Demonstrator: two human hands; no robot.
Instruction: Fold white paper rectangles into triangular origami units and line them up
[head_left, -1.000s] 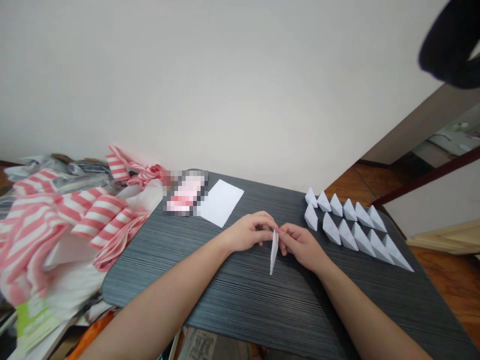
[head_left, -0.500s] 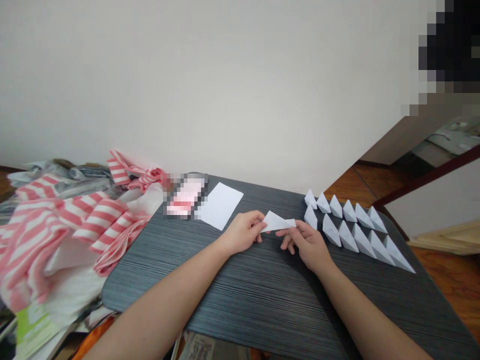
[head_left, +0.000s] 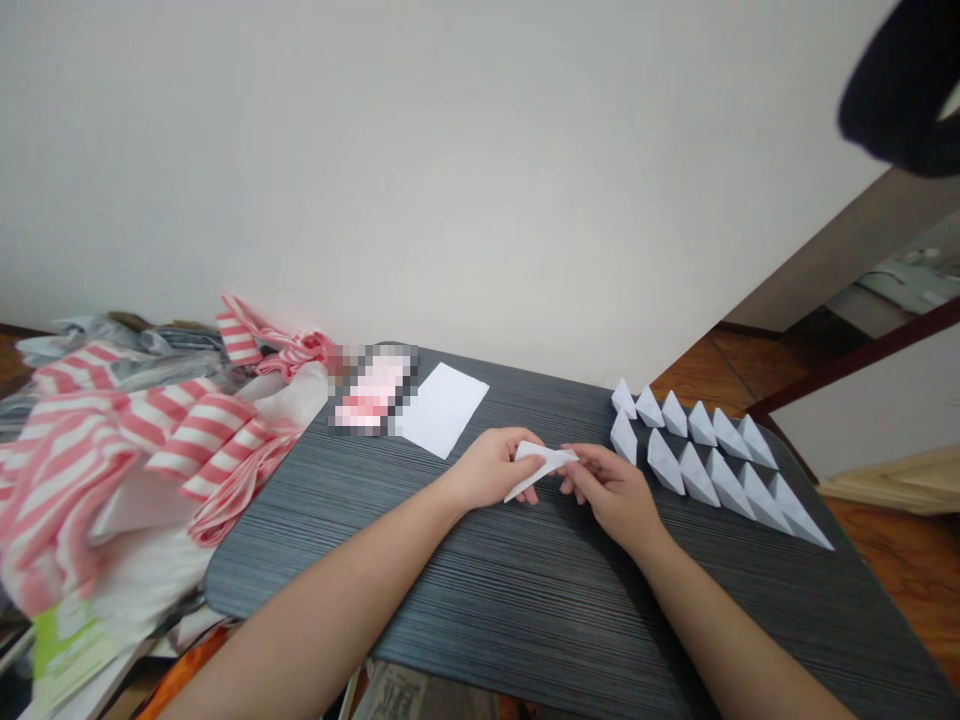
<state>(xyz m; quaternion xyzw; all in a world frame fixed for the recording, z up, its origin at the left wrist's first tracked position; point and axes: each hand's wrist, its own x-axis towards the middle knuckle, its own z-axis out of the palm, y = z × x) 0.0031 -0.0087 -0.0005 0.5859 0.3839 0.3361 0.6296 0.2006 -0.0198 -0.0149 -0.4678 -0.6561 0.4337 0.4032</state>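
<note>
A small piece of folded white paper [head_left: 541, 462] is held above the dark table between both hands. My left hand [head_left: 495, 468] is closed on its left part, the thumb lying across the top. With thumb and fingers, my right hand [head_left: 609, 488] pinches the paper's right tip. To the right stand several folded white paper boats [head_left: 701, 476] in two rows. A flat stack or sheet of white paper [head_left: 442, 408] lies beyond my left hand; whether it is one sheet or more I cannot tell.
A blurred-out phone-like object [head_left: 373, 390] lies left of the flat paper on the dark wood-grain table [head_left: 450, 590]. Red-and-white striped cloth [head_left: 202, 430] is heaped beside the table's left edge. A pale wall [head_left: 480, 180] rises behind the table.
The folded paper has turned, its left end now lower and nearer me. My left thumb has moved over its top, and the right hand has shifted slightly left along with the paper's tip.
</note>
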